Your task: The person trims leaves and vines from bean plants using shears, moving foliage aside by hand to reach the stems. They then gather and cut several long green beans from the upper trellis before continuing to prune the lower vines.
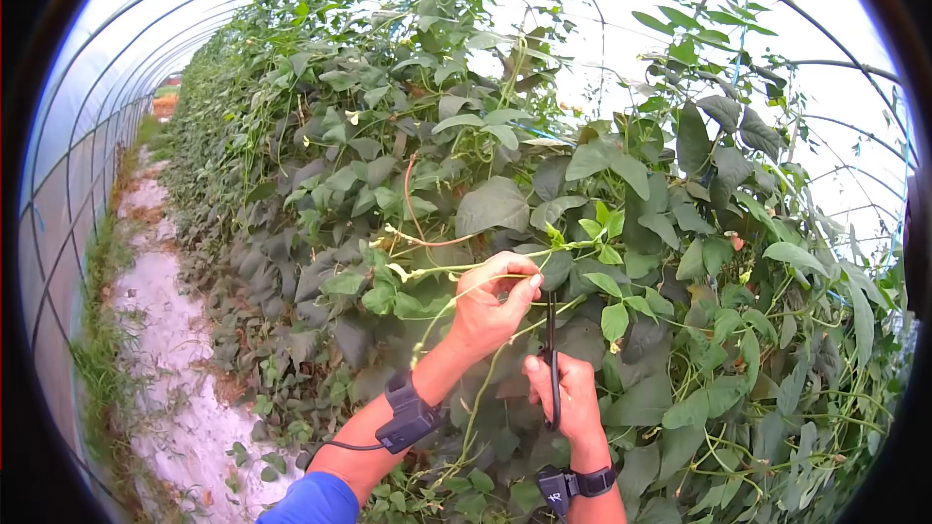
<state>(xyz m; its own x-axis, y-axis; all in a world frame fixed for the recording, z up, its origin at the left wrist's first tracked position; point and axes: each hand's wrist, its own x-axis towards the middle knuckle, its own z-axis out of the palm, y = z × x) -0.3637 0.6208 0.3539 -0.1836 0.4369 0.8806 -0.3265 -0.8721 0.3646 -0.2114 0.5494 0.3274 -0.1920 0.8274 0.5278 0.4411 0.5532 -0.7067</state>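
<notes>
Inside a plastic-covered tunnel, a pale path [170, 369] runs up the far left, at 8 to 10 o'clock. Toward 7 o'clock, a blue sleeve [316, 502] leads to a forearm with a small black device [410, 419] strapped at the wrist. Near the centre, the left hand [490, 309] has thumb and forefinger closed together, pinching a thin green stem [442, 303] that trails from the fingertips toward 8 o'clock. Just above the hand, a pale green shoot [442, 270] lies roughly along the 9-to-3 o'clock line. Right of the left fingertips stand slim black scissors [552, 335], long axis upright, blades toward 12 o'clock and close beside the pinch; whether the blades are parted I cannot tell. The left fingers are nearer the stem. The right hand [573, 393], at 5 o'clock from them, is curled around the scissors' handle. Dense leaves [714, 398] fill the right, around 3 to 4 o'clock.
</notes>
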